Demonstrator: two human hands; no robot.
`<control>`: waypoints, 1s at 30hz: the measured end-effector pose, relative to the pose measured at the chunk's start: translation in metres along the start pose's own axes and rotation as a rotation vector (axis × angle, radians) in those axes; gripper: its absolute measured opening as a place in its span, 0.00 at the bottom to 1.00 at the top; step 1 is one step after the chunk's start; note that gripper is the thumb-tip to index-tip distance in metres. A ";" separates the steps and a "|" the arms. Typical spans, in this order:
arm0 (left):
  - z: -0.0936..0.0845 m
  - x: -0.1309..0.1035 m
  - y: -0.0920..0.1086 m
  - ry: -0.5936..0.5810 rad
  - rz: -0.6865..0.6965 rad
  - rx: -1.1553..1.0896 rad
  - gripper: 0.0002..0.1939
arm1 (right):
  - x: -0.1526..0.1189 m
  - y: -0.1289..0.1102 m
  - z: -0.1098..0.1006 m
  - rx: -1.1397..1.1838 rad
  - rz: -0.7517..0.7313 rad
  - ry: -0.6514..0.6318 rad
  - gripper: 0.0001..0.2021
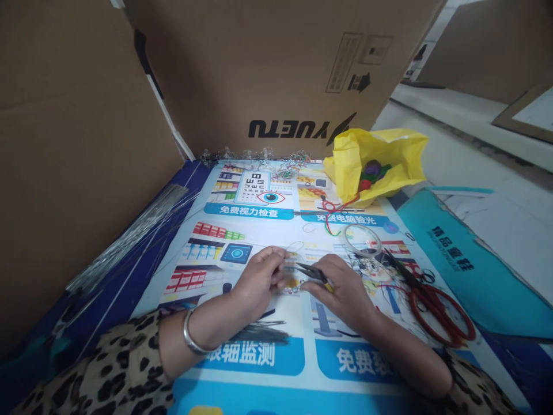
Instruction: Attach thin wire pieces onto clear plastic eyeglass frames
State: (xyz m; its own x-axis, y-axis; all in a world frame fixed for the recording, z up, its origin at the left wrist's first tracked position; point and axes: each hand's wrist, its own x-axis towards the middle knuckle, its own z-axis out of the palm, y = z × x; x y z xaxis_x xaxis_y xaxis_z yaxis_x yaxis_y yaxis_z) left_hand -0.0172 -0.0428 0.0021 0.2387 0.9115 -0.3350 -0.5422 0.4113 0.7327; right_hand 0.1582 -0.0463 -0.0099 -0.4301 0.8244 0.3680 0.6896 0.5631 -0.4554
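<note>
My left hand (259, 276) is closed in a pinch on a thin wire (295, 246), which loops up beyond the fingertips. Small shiny beads (292, 289) show just below the fingers; whether they sit on the wire I cannot tell. In my right hand (343, 291) is a pair of pliers (311, 272), its dark jaws pointing left toward the wire. The jaw tips lie close to the left fingertips, and whether they grip the wire is too small to tell. A bundle of thin wires (263, 332) lies under my left forearm.
Red-handled scissors (449, 320) lie right of my right hand, near a roll of clear tape (363, 240). Behind stands a yellow bag (380, 155) with coloured items. Long wires (129, 236) lie at the left, tangled wire pieces (285, 167) at the back. Cardboard walls (259, 69) surround the printed sheet.
</note>
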 end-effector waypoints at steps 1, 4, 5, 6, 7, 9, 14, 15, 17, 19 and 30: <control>0.000 0.000 0.000 -0.023 -0.023 -0.020 0.08 | 0.000 0.001 0.000 -0.010 -0.012 0.024 0.12; -0.001 0.000 -0.001 -0.077 -0.102 -0.084 0.09 | 0.000 0.005 -0.002 -0.055 -0.048 0.118 0.12; -0.001 -0.001 -0.001 -0.094 -0.136 -0.104 0.09 | 0.001 0.007 -0.002 -0.069 -0.053 0.149 0.12; -0.002 -0.001 -0.002 -0.115 -0.173 -0.120 0.08 | 0.001 0.009 -0.003 -0.078 -0.051 0.176 0.12; -0.002 -0.001 -0.002 -0.139 -0.206 -0.131 0.08 | 0.001 0.010 -0.004 -0.075 -0.042 0.201 0.12; -0.004 -0.001 -0.004 -0.192 -0.248 -0.133 0.07 | 0.002 0.011 -0.006 -0.029 -0.005 0.233 0.10; -0.008 -0.001 -0.007 -0.252 -0.274 -0.103 0.05 | 0.004 0.007 -0.010 0.242 0.192 0.056 0.09; -0.008 -0.001 -0.007 -0.264 -0.286 -0.096 0.05 | 0.004 0.005 -0.011 0.303 0.230 -0.002 0.10; -0.008 -0.001 -0.006 -0.285 -0.313 -0.080 0.05 | 0.004 0.002 -0.012 0.400 0.287 -0.089 0.10; -0.006 -0.002 -0.003 -0.307 -0.354 -0.050 0.04 | 0.005 0.001 -0.013 0.444 0.323 -0.125 0.10; -0.008 0.000 -0.011 -0.226 -0.299 -0.131 0.06 | 0.009 0.002 -0.023 0.495 0.372 -0.238 0.10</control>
State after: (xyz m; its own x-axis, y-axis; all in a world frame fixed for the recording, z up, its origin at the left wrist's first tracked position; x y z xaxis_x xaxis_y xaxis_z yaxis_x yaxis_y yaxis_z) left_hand -0.0176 -0.0476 -0.0103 0.5654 0.7360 -0.3723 -0.5167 0.6679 0.5357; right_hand 0.1693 -0.0392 0.0108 -0.3711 0.9273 -0.0493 0.4922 0.1514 -0.8572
